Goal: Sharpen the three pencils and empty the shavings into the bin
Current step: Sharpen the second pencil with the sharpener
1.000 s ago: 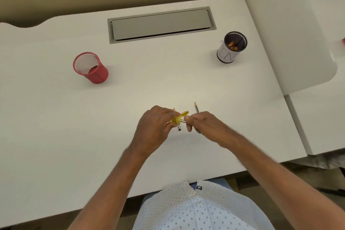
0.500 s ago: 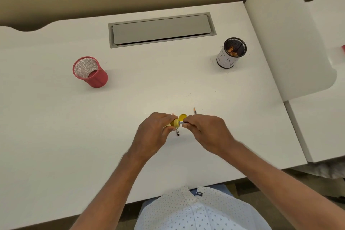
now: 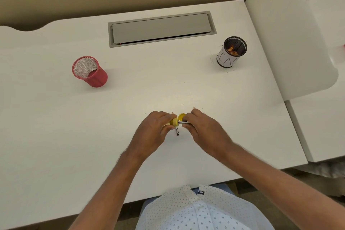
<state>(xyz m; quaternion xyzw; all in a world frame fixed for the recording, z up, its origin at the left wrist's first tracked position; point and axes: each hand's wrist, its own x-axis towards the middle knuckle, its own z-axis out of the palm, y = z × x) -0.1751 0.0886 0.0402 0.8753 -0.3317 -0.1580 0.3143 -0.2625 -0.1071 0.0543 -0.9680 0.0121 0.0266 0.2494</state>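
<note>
My left hand (image 3: 155,129) grips a small yellow sharpener (image 3: 175,120) with its round lid flipped open, just above the white desk (image 3: 56,127). My right hand (image 3: 205,129) holds a short grey pencil (image 3: 183,122) pushed sideways into the sharpener. A second pencil (image 3: 177,131) lies on the desk under my hands, only its dark end showing. A third pencil is hidden behind my right hand. The bin (image 3: 231,51), a black mesh cup with a white label, stands at the back right with orange shavings inside.
A red mesh cup (image 3: 89,72) stands at the left. A grey cable hatch (image 3: 161,29) is set in the desk's back middle. A few shaving crumbs (image 3: 194,107) lie beyond my hands. A white side panel (image 3: 291,43) borders the desk on the right.
The right hand has turned and shifted forward over the pencil, hiding the pencil tip that showed beyond it. The view has drifted slightly; the hands stay at the same spot.
</note>
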